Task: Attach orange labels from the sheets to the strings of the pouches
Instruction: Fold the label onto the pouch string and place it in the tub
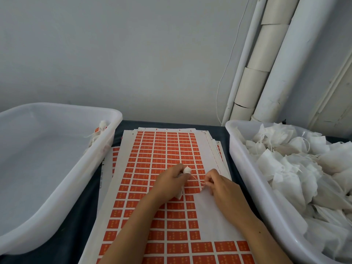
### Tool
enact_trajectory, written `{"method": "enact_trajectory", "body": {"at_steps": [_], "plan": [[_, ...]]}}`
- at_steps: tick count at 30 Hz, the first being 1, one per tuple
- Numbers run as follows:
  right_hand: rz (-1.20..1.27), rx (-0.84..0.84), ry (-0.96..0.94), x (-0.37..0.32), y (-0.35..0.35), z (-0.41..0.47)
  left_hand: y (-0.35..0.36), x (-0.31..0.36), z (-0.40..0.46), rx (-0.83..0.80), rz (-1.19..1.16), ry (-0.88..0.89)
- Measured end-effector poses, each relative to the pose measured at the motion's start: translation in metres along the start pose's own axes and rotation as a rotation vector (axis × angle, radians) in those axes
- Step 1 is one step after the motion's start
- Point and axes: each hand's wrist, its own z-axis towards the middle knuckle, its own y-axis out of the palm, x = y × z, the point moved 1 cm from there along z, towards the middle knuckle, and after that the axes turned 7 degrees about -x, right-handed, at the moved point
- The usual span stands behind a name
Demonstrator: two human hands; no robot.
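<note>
A stack of label sheets (162, 149) covered in rows of small orange labels lies in the middle of the table. My left hand (169, 182) grips a white pouch (186, 170) above the sheet; part of the pouch sticks out below the palm. The pouch's thin string (197, 179) runs rightwards to my right hand (222, 187), which pinches its end just over the sheet's right columns. A strip at the sheet's lower right is bare white where labels are gone.
A translucent white tub (234, 149) at the right is heaped with unlabelled white pouches (304, 168). A second tub (61, 180) at the left holds a labelled pouch (100, 130) at its far right rim. White pipes (276, 63) and a wall stand behind.
</note>
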Motion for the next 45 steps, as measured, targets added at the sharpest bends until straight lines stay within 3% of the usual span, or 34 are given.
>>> {"method": "enact_trajectory", "body": {"at_steps": [4, 9, 14, 20, 27, 31, 45], "plan": [[0.165, 0.053, 0.06, -0.003, -0.002, 0.0, -0.001, 0.0, 0.001, 0.017, -0.103, -0.013], [0.183, 0.116, 0.214, -0.016, 0.0, 0.006, -0.002, 0.004, -0.001, 0.075, -0.252, -0.006], [0.231, 0.159, 0.287, -0.023, 0.003, 0.006, -0.004, 0.005, 0.0, 0.259, -0.432, -0.008], [0.624, 0.157, 0.252, -0.024, 0.001, 0.006, -0.009, 0.005, 0.0, 0.364, -0.685, -0.05], [1.048, 0.335, 0.283, -0.023, -0.016, 0.005, -0.008, 0.005, 0.0, 0.37, -0.663, -0.07], [1.166, 0.393, 0.243, -0.035, -0.03, 0.022, -0.008, 0.007, 0.0, 0.385, -0.648, -0.055], [1.232, 0.538, 0.265, -0.068, 0.022, 0.047, -0.007, 0.006, 0.0, 0.427, -0.626, 0.021]]}}
